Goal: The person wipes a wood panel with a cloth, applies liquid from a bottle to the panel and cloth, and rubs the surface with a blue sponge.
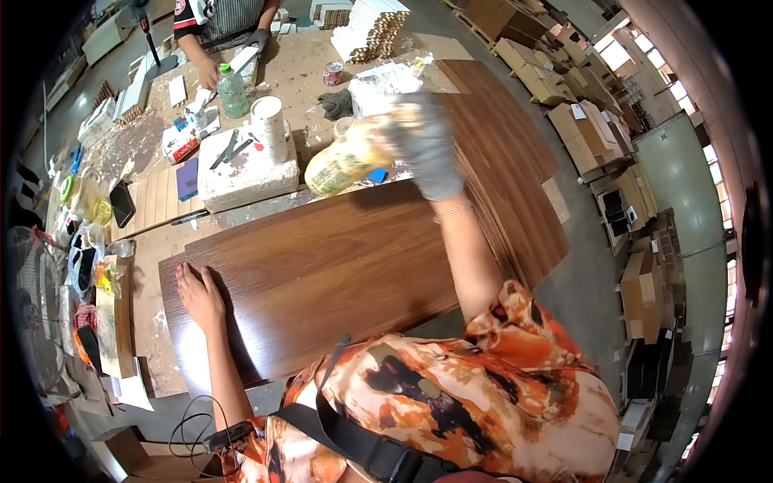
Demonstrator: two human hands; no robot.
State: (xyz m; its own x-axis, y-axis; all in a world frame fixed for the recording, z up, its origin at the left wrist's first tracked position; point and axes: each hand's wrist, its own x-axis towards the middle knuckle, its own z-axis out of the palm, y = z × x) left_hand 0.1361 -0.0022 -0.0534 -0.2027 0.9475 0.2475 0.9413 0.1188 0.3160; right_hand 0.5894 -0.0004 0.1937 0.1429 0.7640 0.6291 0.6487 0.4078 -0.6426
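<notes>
A dark brown wood-grain board [338,266] lies in front of me on the worktable. My left hand [201,296] rests flat on its left end with the fingers stretched out. My right hand [427,149], in a grey glove, is closed around a yellowish plastic bottle [342,165] and held over the board's far edge. The bottle is tilted, its base toward the left; motion blurs the hand and the bottle's upper end. More brown boards [503,161] are stacked at the right, beyond my right forearm.
Behind the board stand a white block [250,177] with a white cup [268,121], a green-capped bottle [233,90] and a small can [332,74]. A phone [121,204] lies at left. Across the table a co-worker's hands [211,74] handle a white piece near stacked white strips [370,28].
</notes>
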